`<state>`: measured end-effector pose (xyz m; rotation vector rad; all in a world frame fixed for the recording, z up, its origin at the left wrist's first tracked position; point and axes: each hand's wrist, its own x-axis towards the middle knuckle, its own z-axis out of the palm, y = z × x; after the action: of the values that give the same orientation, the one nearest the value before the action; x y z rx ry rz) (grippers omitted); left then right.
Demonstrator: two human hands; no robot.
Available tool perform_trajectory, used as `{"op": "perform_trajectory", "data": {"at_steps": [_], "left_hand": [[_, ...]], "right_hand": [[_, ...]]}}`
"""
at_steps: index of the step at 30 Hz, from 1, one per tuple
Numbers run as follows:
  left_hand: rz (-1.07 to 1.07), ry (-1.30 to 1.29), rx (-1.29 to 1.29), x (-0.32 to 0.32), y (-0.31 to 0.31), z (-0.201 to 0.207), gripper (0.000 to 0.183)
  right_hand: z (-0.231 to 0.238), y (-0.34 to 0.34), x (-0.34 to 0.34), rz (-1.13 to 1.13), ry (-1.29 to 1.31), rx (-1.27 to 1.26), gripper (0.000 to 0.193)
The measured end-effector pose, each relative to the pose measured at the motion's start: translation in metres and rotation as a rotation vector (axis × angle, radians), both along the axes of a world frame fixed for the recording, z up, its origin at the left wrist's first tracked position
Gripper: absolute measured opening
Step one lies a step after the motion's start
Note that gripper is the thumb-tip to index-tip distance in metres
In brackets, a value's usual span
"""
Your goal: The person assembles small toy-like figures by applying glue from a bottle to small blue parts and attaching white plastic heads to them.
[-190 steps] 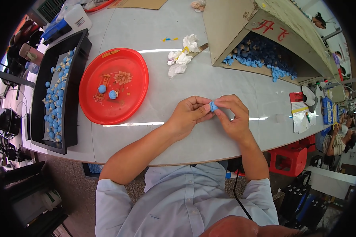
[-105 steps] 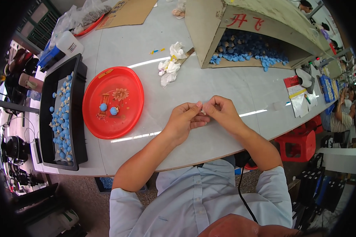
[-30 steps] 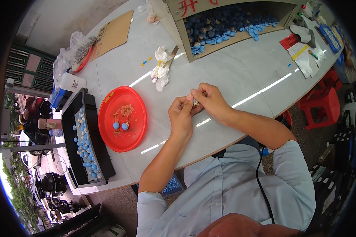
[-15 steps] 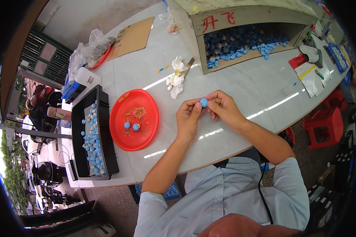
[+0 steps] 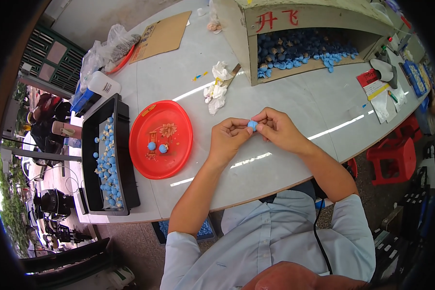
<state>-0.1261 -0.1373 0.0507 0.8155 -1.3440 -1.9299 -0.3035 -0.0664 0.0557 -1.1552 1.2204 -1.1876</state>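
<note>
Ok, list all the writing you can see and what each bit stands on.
Two large red characters, clear but not copied here: pale box.
Dark printing, too blurred to read: cardboard sheet.
Small print, unreadable: white bottle.
Small print, unreadable: red-and-white paper.
None visible: small blue ball held by left hand and right hand.

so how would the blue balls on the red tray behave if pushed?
The blue balls look round, so they'd likely roll; the red tray is rimmed, so would probably stop them. Perhaps light: fingertips pinch a similar ball.
</note>
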Motion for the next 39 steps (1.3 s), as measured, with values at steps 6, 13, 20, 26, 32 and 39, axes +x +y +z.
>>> {"op": "perform_trajectory", "data": {"at_steps": [6,13,20,26,32,39], "left_hand": [[0.022,-0.015,-0.016,-0.002,0.003,-0.005,0.017],[-0.036,-0.063,0.217,-0.004,0.001,0.004,0.023],[-0.063,-0.103,0.258,-0.002,0.001,-0.002,0.020],[-0.051,-0.093,0.269,-0.002,0.001,0.000,0.021],[-0.048,-0.088,0.306,0.000,-0.001,-0.001,0.026],[-0.033,-0.059,0.219,-0.001,0.001,-0.001,0.021]], "right_hand": [[-0.003,-0.001,0.000,-0.002,0.044,-0.016,0.013],[0.000,-0.005,-0.011,0.006,-0.195,0.157,0.015],[-0.002,-0.006,-0.008,-0.003,-0.161,0.244,0.029],[-0.001,-0.007,-0.008,-0.015,-0.159,0.251,0.028],[0.005,-0.004,-0.005,-0.010,-0.087,0.197,0.020],[0.006,-0.004,-0.007,-0.029,-0.045,0.201,0.020]]}}
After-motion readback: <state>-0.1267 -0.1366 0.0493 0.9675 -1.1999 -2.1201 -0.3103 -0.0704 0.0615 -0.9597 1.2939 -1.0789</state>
